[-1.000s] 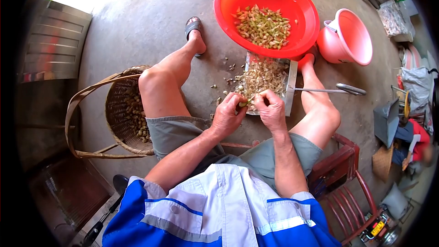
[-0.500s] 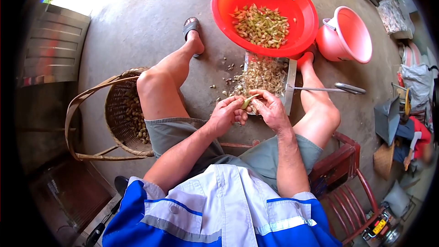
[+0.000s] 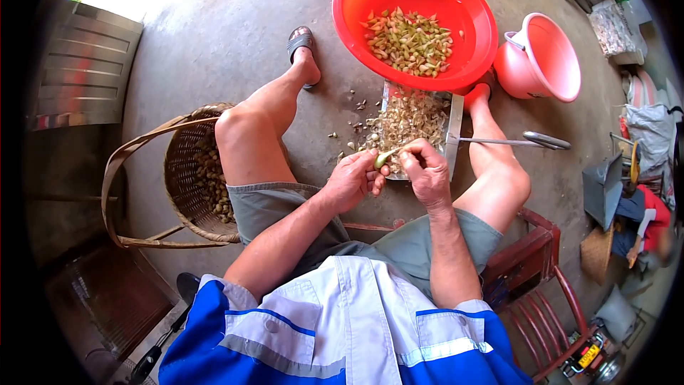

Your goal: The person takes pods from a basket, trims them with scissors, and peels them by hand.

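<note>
My left hand [image 3: 349,183] pinches a small pale-green bulb [image 3: 382,160], which looks like a sprouting garlic clove, between thumb and finger. My right hand [image 3: 429,175] is closed on a thin, pale strip at the bulb's pointed end. Whether that strip is skin or shoot, I cannot tell. Beneath my hands lies a heap of dry papery skins [image 3: 413,120] on a low board [image 3: 454,125]. Beyond it, a large red basin [image 3: 467,43] holds many similar greenish bulbs [image 3: 410,43].
A wicker basket [image 3: 176,171] with brownish bulbs stands by my left knee. At the right are a pink bucket [image 3: 545,57] and a metal rod [image 3: 499,142] with a looped end. A red wooden chair [image 3: 534,249] is near my right thigh. Another person [image 3: 645,217] sits far right.
My right hand has shifted slightly right and turned, with its fingers more curled. A thin pale strip now stretches between it and the bulb, which stays in my left hand.
</note>
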Motion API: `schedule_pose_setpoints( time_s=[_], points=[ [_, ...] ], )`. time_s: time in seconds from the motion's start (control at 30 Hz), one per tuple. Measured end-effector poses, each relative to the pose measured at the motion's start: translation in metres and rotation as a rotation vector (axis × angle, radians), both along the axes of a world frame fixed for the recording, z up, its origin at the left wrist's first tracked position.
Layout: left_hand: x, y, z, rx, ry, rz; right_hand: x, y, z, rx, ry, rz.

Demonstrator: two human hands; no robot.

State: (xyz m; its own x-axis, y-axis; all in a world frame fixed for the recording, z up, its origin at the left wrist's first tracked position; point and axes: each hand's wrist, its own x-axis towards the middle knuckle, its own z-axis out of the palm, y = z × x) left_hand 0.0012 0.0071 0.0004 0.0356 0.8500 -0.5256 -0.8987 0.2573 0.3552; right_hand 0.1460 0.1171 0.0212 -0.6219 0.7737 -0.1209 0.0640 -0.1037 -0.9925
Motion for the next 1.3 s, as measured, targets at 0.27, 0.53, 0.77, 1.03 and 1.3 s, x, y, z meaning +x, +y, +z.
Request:
schedule_pose_setpoints(
  time_s=[0.27,0.53,0.77,1.03,1.3],
  points=[
    [0.003,0.001,-0.005,-0.003,0.091,0.051,0.006,0.006,-0.008,0.017,-0.175,-0.058],
    [0.014,-0.001,-0.012,0.076,0.655,0.005,-0.005,0.004,-0.022,0.464,-0.442,-0.205],
    [0.013,-0.001,-0.011,0.001,0.799,-0.011,0.001,0.005,-0.035,0.233,-0.291,-0.132],
    [0.017,0.0,-0.017,0.057,0.815,0.048,-0.008,-0.005,-0.01,0.221,-0.275,0.045],
    [0.017,-0.002,-0.021,0.024,1.109,0.011,-0.004,0.0,-0.017,0.096,-0.299,-0.141]
  ],
)
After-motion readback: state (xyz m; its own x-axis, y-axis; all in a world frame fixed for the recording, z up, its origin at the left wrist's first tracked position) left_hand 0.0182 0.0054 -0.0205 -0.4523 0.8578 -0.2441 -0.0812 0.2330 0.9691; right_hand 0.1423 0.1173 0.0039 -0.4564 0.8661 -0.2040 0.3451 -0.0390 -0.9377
